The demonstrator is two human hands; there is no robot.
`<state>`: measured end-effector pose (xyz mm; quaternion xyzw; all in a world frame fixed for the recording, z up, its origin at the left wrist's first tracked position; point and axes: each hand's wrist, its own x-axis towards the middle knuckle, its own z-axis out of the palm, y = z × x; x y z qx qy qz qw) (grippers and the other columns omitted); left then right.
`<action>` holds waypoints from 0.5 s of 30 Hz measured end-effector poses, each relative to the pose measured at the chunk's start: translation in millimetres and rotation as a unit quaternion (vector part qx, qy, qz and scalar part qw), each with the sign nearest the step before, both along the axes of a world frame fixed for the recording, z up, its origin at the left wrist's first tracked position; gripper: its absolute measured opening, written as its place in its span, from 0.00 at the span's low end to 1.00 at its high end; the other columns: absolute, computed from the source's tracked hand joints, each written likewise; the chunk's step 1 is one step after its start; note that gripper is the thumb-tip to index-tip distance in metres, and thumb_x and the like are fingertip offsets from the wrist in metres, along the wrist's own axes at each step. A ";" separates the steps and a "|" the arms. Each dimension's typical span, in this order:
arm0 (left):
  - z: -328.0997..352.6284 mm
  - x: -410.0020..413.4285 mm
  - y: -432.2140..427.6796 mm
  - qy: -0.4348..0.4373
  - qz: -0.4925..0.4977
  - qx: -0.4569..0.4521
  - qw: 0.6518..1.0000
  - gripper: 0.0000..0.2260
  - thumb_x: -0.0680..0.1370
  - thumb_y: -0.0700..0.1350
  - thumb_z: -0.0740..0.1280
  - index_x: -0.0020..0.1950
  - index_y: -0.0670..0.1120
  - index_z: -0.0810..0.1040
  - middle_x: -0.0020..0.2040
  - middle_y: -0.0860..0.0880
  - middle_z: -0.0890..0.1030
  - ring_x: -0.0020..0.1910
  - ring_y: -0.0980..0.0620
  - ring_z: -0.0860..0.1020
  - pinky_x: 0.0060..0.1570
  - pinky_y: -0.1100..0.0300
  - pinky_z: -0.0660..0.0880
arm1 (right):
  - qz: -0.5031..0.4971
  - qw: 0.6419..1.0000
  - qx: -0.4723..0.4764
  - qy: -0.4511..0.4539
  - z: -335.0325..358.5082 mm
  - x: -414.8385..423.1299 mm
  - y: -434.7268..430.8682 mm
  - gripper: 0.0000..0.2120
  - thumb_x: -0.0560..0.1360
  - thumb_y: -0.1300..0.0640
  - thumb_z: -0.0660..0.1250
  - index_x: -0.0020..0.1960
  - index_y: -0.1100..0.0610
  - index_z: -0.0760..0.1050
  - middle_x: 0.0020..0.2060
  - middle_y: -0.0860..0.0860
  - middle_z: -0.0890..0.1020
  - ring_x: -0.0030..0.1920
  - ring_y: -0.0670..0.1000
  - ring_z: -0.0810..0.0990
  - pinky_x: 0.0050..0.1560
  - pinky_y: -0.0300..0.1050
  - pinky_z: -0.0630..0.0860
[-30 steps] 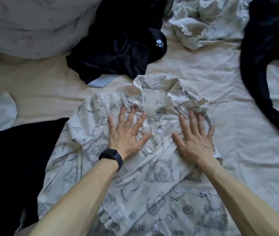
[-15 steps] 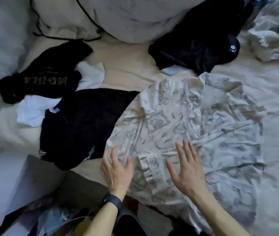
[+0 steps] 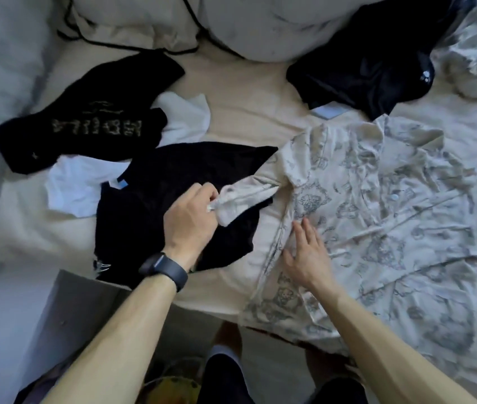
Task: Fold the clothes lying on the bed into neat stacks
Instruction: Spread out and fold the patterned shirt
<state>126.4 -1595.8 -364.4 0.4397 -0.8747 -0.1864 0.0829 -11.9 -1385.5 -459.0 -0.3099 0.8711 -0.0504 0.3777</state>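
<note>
A cream printed pyjama shirt [image 3: 377, 205] lies spread on the bed, its collar toward the back. Its left sleeve [image 3: 246, 196] stretches out to the left over a black garment [image 3: 173, 182]. My left hand [image 3: 193, 217], with a dark watch on the wrist, pinches the cuff of that sleeve. My right hand [image 3: 307, 252] lies flat, fingers apart, on the shirt's left side near the front edge of the bed.
A black top with gold lettering [image 3: 85, 123] and a white garment [image 3: 77, 185] lie at the left. Another black garment [image 3: 371, 68] and a pale crumpled one [image 3: 476, 62] sit at the back right. Pillows [image 3: 260, 21] line the back. A grey box [image 3: 80, 313] stands by the bed's edge.
The view has swung left. Both hands left the shirt's front; my left hand has taken the sleeve cuff and drawn it out leftward, while my right hand has settled flat on the shirt's side.
</note>
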 end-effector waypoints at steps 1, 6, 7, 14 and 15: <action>12.3 0.9 -24.4 0.025 -0.037 -0.108 0.993 0.08 0.72 0.34 0.66 0.41 0.48 0.75 0.36 0.51 0.74 0.34 0.47 0.73 0.27 0.56 0.63 | -0.006 1.000 0.014 0.003 1.7 2.1 -2.3 0.33 0.82 0.46 0.57 0.83 0.51 0.48 0.82 0.50 0.46 0.82 0.53 0.45 0.79 0.60 0.53; 25.4 22.0 -119.2 0.019 -0.167 -0.344 0.924 0.10 0.71 0.32 0.63 0.40 0.47 0.75 0.37 0.47 0.73 0.32 0.46 0.72 0.26 0.55 0.65 | -0.035 0.997 0.065 0.005 7.2 11.0 -13.5 0.34 0.82 0.46 0.55 0.83 0.47 0.45 0.82 0.47 0.43 0.82 0.52 0.43 0.77 0.65 0.55; 15.5 29.6 -129.1 -0.015 -0.181 -0.342 0.922 0.09 0.71 0.32 0.65 0.40 0.46 0.75 0.37 0.47 0.73 0.33 0.45 0.72 0.27 0.55 0.67 | -0.034 0.997 0.075 0.008 8.0 12.1 -16.2 0.34 0.82 0.45 0.55 0.83 0.47 0.44 0.82 0.47 0.42 0.82 0.52 0.43 0.77 0.66 0.55; -40.5 71.3 -156.7 -0.380 -0.032 0.090 0.920 0.19 0.77 0.51 0.64 0.68 0.54 0.73 0.68 0.47 0.71 0.68 0.44 0.68 0.62 0.47 0.66 | -0.043 0.986 0.100 0.122 33.0 12.8 -57.0 0.23 0.78 0.51 0.58 0.71 0.56 0.69 0.75 0.58 0.66 0.73 0.62 0.65 0.69 0.59 0.66; -42.4 74.1 -156.7 -0.316 0.015 0.114 0.942 0.18 0.77 0.49 0.63 0.67 0.52 0.74 0.68 0.46 0.71 0.67 0.42 0.69 0.63 0.47 0.67 | -0.034 0.985 0.073 0.153 37.3 11.4 -66.5 0.21 0.77 0.51 0.60 0.67 0.57 0.73 0.71 0.59 0.70 0.69 0.63 0.69 0.65 0.58 0.69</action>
